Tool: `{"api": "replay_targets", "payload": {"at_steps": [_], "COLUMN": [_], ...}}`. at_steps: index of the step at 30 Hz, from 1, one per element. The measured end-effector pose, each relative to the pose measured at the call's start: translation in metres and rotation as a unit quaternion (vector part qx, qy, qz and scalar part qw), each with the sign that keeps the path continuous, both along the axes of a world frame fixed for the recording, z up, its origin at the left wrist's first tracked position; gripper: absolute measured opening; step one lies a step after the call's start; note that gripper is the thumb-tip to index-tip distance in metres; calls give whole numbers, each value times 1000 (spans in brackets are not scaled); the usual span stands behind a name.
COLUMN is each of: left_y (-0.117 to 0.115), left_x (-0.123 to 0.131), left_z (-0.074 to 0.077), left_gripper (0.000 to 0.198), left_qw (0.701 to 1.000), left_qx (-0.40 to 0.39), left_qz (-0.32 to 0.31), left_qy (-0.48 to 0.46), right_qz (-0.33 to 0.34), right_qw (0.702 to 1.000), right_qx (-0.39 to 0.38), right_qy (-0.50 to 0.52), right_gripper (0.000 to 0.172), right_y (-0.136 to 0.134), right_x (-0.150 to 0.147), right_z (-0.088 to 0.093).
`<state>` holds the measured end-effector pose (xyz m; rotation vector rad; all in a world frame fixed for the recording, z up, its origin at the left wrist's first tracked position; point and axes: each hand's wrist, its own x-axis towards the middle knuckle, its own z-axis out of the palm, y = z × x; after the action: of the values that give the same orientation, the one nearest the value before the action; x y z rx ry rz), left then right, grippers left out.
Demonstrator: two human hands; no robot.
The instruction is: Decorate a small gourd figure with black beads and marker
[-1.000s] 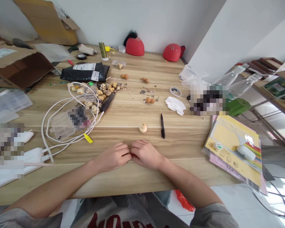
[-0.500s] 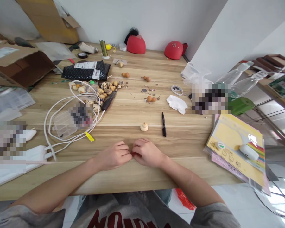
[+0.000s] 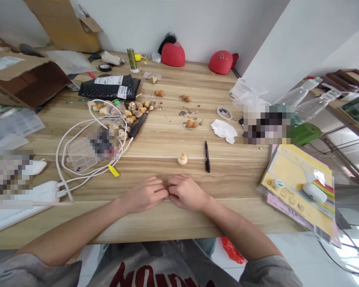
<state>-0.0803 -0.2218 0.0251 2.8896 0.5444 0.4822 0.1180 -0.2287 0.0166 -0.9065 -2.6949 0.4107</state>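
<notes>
Head view: the left hand point(image 3: 145, 195) and right hand point(image 3: 186, 193) rest on the wooden tabletop point(image 3: 167, 217), side by side near its front edge. The fingers point(image 3: 160, 190) of both hands curl inward and nearly closed, their tips meeting; neither hand visibly grips anything, though something tiny between the fingertips could be hidden. Nearest to them, just ahead and apart, a small pale gourd point(image 3: 182, 159) stands upright with no marking visible, and a black marker pen point(image 3: 207, 157) lies beside it to the right. Further ahead and to the left, a heap of small gourds point(image 3: 134, 113) carries dark speckled patterns, so that much decorating looks done, while the bare pale gourd and the plain orange gourds point(image 3: 189, 124) scattered among small metal bits look unfinished. A black-handled burning pen point(image 3: 137, 125) lies against the heap, its white cord point(image 3: 74, 139) looping around a clear compartment box point(image 3: 79, 155). A crumpled white tissue point(image 3: 223, 130) lies right of the orange gourds, and a black padded bag point(image 3: 107, 87) lies behind the heap. Neither hand touches any of these.
</notes>
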Motion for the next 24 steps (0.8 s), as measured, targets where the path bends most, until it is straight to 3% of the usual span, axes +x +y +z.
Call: {"api": "replay_targets", "payload": {"at_steps": [7,14,24], "left_y": [-5,-3,-5], "left_x": [2,1,3], "left_z": [-1,-9,-1], "left_gripper": [9,12,10], "left_qw": [982,957,965], "left_qx": [-136,-237,-213], "left_qz": [124,161,155], "left_qy": [-36,-40,-16], "right_qz": [-12,-26,-26], "right_qw": [1000,998,998], "right_qx": [-13,-62,-55], "right_qy": [-3,-15,-22], "right_gripper": [15,15,13], "right_y": [0,0,-2], "right_x": [-1,-2,-2], "right_z": [2,3,7]}}
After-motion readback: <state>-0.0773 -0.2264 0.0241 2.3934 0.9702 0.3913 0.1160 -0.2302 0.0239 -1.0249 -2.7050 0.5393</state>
